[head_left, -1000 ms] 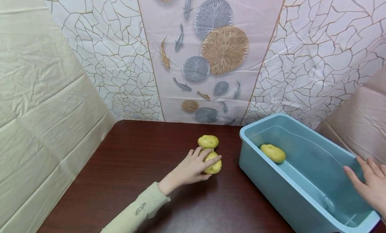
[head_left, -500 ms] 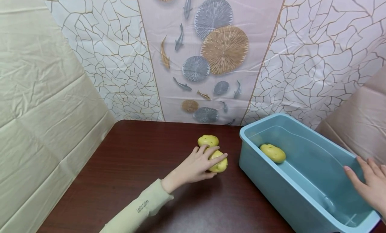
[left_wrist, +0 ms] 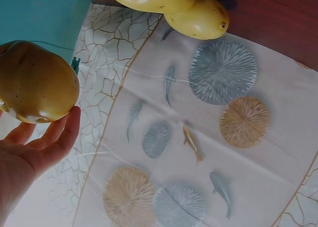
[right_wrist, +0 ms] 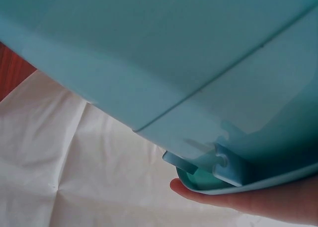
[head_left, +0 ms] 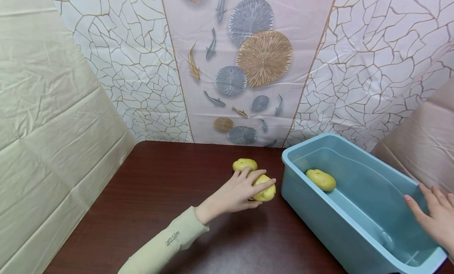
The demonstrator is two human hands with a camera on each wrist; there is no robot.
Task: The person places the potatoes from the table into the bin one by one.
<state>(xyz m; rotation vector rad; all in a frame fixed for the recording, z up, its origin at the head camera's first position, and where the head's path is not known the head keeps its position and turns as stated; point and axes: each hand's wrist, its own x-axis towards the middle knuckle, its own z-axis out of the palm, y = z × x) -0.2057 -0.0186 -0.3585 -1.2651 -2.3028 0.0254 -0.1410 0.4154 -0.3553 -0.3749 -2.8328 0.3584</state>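
My left hand grips a yellow potato over the table, with its fingers over the top and the thumb below. In the left wrist view this potato sits above the fingertips at the left edge. Another potato lies just behind the hand. Two overlapping potatoes show at the top of the left wrist view. My right hand rests with straight fingers at the right rim of a blue plastic bin. In the right wrist view, a finger lies along the bin's rim.
One potato lies inside the bin near its far left corner. The dark red-brown table ends at a patterned cloth backdrop. A beige cloth hangs on the left, and the bin stands on the right side of the table.
My left hand has moved a little to the right with the potato, away from the potato behind and closer to the bin. The right hand and the bin have stayed put.
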